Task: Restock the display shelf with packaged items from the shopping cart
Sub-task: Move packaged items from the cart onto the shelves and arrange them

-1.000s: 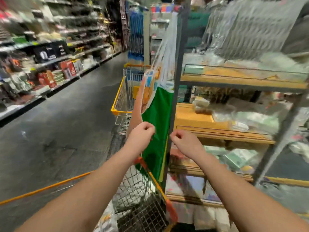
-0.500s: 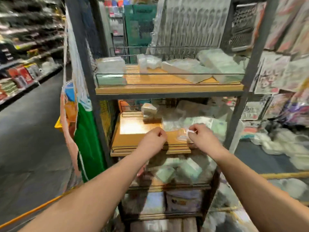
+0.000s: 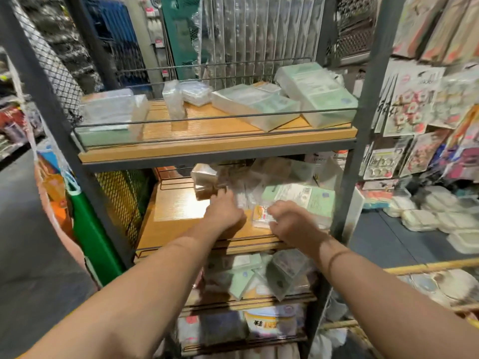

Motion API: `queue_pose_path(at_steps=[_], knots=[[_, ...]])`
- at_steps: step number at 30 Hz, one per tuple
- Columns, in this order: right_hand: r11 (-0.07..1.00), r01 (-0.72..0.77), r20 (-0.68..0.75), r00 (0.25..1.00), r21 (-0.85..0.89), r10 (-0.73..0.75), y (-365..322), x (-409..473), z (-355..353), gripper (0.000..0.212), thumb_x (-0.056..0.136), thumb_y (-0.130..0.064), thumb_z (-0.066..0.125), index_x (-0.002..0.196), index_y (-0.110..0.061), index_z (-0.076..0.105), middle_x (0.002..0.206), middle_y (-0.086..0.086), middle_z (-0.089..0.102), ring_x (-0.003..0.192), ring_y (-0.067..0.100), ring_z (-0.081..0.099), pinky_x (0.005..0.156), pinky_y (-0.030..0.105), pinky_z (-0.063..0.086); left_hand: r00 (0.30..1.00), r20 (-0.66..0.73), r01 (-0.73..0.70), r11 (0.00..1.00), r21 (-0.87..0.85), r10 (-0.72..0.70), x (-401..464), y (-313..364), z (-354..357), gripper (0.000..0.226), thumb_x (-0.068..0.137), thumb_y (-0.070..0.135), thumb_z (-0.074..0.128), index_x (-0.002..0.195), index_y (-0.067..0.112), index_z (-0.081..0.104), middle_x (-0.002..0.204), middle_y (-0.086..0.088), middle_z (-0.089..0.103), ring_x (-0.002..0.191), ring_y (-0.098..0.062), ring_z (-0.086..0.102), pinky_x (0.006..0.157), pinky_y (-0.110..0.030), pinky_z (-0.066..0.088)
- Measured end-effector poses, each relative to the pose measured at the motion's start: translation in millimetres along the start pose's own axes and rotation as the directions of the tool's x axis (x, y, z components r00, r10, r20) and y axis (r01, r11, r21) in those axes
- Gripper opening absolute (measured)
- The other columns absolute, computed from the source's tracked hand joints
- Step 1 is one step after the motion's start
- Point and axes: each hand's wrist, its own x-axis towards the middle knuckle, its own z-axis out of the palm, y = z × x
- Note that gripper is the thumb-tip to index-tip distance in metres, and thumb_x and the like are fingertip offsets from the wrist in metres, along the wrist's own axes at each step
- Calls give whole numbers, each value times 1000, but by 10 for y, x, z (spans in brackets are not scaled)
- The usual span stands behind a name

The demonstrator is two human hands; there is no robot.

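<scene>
We reach into middle shelf (image 3: pixel 176 229) of display rack. Left hand (image 3: pixel 224 212) curled on clear packets; grip unclear. Right hand (image 3: pixel 291 224) pinches small clear packet (image 3: pixel 260 216). We judge it light, slick, floppy; hold by edges.

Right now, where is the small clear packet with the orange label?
In the head view, the small clear packet lies on the second wooden shelf, between the left hand and right hand, before the green-labelled pack.

A green bag (image 3: pixel 93 237) hangs beside hanging sticker cards (image 3: pixel 412 99).
</scene>
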Motion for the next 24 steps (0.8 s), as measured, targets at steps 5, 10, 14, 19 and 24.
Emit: queue_pose_path(at_steps=[5, 10, 14, 19, 24], knots=[[994, 37, -116, 992, -106, -49, -108, 25, 179, 41, 51, -39, 86, 77, -11, 72, 71, 6, 63, 58, 22, 59, 48, 27, 51, 988, 124, -106, 986, 129, 90, 265, -40, 68, 73, 89, 52, 56, 150, 24, 27, 151, -8, 34, 139, -35, 28, 110, -48, 33], [991, 79, -127, 987, -108, -93, -216, 115, 137, 42, 74, -40, 77, 93, -5, 64, 95, 12, 58, 86, 29, 57, 72, 37, 49, 976, -26, -193, 907, 374, 218, 263, -123, 87, 64, 86, 54, 62, 138, 23, 42, 136, -7, 51, 124, -31, 47, 98, -45, 42], [982, 110, -22, 993, -155, -115, -267, 124, 128, 32, 92, -37, 55, 112, -12, 61, 119, 7, 55, 108, 24, 51, 86, 32, 43, 968, -47, -222, 925, 308, 248, 219, -239, 49, 63, 86, 45, 65, 139, 20, 42, 131, -7, 53, 114, -27, 56, 87, -37, 50], [987, 142, 80, 988, -81, -136, -358, 196, 142, 49, 92, -35, 60, 136, -15, 52, 142, 7, 48, 124, 25, 47, 103, 37, 41, 968, -175, -169, 983, 77, 180, 41, -375, -69, 46, 85, 38, 57, 126, 18, 50, 111, -5, 64, 91, -23, 62, 71, -32, 50], [1000, 25, 145, 989, -7, -23, -534, 253, 83, 59, 91, -33, 63, 145, -33, 41, 147, 3, 40, 134, 23, 36, 111, 43, 31, 960, -124, 84, 684, -724, -249, -318, -561, -335, 41, 82, 36, 64, 115, 17, 49, 105, -9, 68, 84, -26, 68, 77, -41, 58]])
